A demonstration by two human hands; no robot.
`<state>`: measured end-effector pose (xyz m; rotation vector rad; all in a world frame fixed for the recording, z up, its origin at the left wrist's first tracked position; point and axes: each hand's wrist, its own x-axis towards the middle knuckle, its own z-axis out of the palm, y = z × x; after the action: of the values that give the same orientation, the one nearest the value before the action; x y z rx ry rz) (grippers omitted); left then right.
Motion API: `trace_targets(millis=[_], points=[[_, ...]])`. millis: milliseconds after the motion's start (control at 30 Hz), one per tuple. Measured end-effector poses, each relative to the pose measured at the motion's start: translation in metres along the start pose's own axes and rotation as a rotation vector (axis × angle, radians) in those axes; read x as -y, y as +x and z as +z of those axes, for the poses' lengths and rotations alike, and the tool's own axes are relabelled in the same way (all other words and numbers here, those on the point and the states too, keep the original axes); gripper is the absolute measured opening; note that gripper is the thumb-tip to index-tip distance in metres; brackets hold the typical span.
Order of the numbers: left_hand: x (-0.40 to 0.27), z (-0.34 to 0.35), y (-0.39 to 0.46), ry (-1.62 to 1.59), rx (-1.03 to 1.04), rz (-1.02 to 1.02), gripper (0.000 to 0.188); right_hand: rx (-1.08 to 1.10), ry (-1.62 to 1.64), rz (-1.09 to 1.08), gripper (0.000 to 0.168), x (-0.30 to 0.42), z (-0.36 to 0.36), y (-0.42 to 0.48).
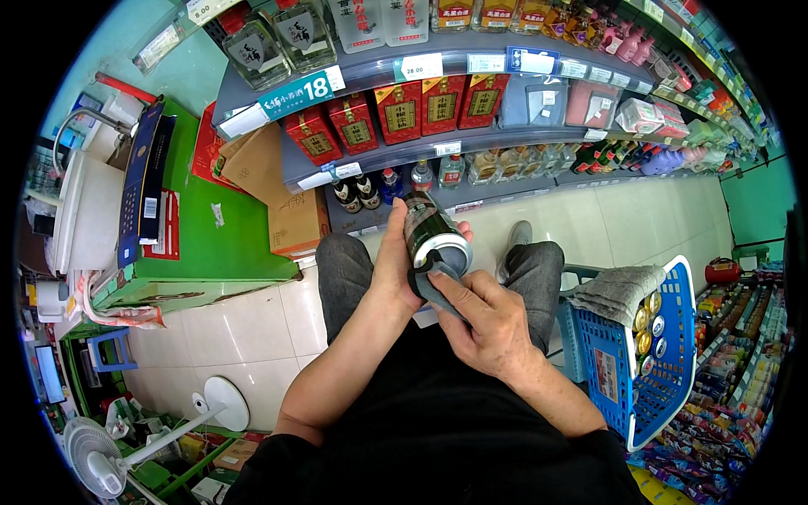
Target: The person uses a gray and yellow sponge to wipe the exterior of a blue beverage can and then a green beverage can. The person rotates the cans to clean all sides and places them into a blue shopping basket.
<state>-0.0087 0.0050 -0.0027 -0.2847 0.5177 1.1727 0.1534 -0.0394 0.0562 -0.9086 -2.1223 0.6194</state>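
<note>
My left hand [399,271] is wrapped around a dark drink can [429,221], which lies tilted with its silver end towards me. In my right hand [483,319] is a folded grey cloth [442,291] with a black edge, pressed against the rim of that end. Part of the cloth passes between the can and my left palm. The fingertips of my left hand show on the can's far side. Both hands are above my lap, in front of the lowest shelf.
A blue plastic basket [685,353] with several cans [644,342] and a grey towel [615,293] over its edge stands at my right. Ahead are shelves [391,148] of bottles and red boxes. A green counter [233,243], a cardboard box [297,221] and a white fan [95,457] are on the left.
</note>
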Motion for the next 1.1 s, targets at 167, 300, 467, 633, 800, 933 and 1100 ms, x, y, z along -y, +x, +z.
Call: trace_targets(millis=[167,300,467,633,800,933,1100], points=[[0.0,0.001,-0.002,0.081,-0.036,0.086,0.081,0.017,0.008,0.005,0.042,-0.001,-0.003,0.0],[-0.004,-0.005,0.0,0.053,0.012,0.054,0.08,0.042,-0.008,0.017,0.041,-0.002,-0.006,-0.002],[-0.004,0.0,-0.002,-0.032,-0.022,0.008,0.065,0.051,-0.012,0.03,0.038,-0.005,-0.011,-0.002],[-0.001,0.007,-0.007,-0.011,-0.053,0.054,0.064,0.003,-0.047,0.043,0.036,-0.006,-0.015,0.001],[0.004,0.013,-0.007,0.014,-0.098,0.116,0.065,-0.099,-0.061,0.022,0.04,-0.01,-0.011,0.002],[0.005,0.01,-0.006,0.019,-0.055,0.091,0.065,-0.147,-0.057,-0.015,0.039,-0.009,-0.007,0.007],[0.003,0.008,-0.006,0.039,0.0,0.06,0.068,-0.098,-0.017,-0.021,0.04,-0.002,-0.004,0.01]])
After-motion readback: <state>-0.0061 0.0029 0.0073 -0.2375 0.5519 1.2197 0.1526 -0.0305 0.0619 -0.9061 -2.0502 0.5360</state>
